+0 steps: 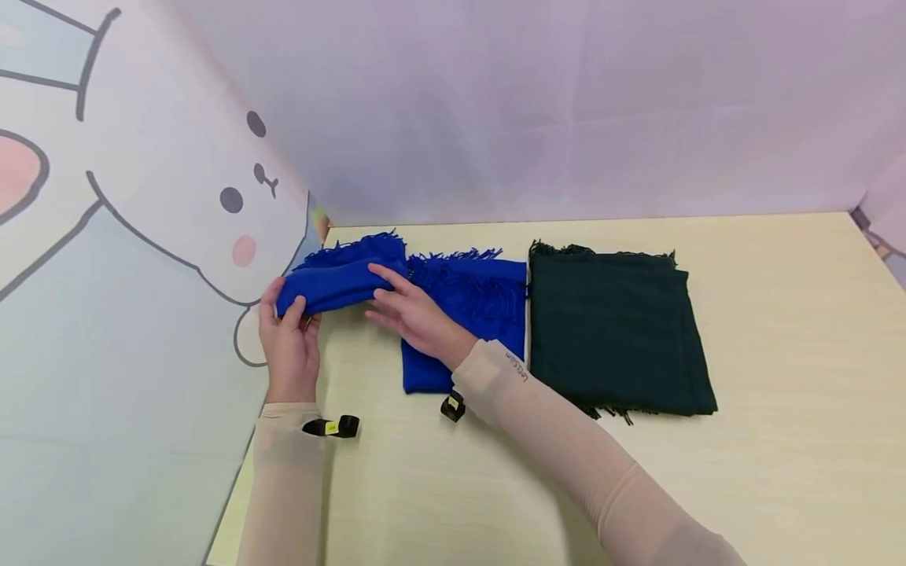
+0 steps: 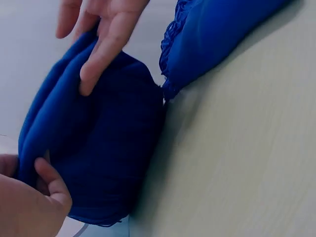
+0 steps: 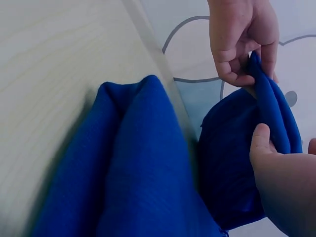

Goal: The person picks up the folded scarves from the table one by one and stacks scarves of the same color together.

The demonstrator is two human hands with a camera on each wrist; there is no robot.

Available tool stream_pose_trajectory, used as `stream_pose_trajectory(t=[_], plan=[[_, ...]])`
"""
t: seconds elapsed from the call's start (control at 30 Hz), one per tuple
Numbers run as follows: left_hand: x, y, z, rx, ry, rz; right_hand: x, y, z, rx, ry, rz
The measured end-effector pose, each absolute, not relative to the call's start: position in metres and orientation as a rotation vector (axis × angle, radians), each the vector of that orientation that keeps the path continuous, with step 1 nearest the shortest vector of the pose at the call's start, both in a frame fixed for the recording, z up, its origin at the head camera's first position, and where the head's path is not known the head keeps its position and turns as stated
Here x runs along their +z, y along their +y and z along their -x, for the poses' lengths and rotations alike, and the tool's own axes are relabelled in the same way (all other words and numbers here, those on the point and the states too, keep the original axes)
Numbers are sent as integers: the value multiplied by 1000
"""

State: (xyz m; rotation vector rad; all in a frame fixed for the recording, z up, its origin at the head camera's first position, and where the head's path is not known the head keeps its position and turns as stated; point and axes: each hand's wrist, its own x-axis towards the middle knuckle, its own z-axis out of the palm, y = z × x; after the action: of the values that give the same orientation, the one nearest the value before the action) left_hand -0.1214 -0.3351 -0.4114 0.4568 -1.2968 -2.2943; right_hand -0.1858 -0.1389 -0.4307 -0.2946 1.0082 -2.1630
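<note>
A blue fringed scarf (image 1: 343, 275), folded into a thick bundle, is raised at the table's far left. My left hand (image 1: 292, 342) grips its left end, with the thumb in front and the fingers curled around the edge. At the scarf's right end my right hand (image 1: 418, 318) touches the cloth with spread fingers. The left wrist view shows the right thumb (image 2: 91, 79) lying against the near face and other fingers standing off the cloth. Beneath and behind the right hand lies another folded blue fringed scarf (image 1: 467, 299) on the table.
A folded dark green fringed cloth (image 1: 616, 330) lies right of the blue ones. The pale wooden table (image 1: 778, 330) meets a cartoon-printed wall panel (image 1: 156, 259) at left and a plain backdrop (image 1: 566, 118) behind. Black straps (image 1: 333, 427) hang at both wrists.
</note>
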Motion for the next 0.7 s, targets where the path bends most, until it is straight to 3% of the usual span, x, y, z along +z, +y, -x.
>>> stream_pose_trajectory(t=[0.27, 0.7], plan=[[-406, -337, 119, -2195, -1404, -403, -428, -137, 190, -2207, 1037, 289], [-384, -323, 111, -2082, -1317, -282, -413, -131, 191, -2204, 1037, 510]])
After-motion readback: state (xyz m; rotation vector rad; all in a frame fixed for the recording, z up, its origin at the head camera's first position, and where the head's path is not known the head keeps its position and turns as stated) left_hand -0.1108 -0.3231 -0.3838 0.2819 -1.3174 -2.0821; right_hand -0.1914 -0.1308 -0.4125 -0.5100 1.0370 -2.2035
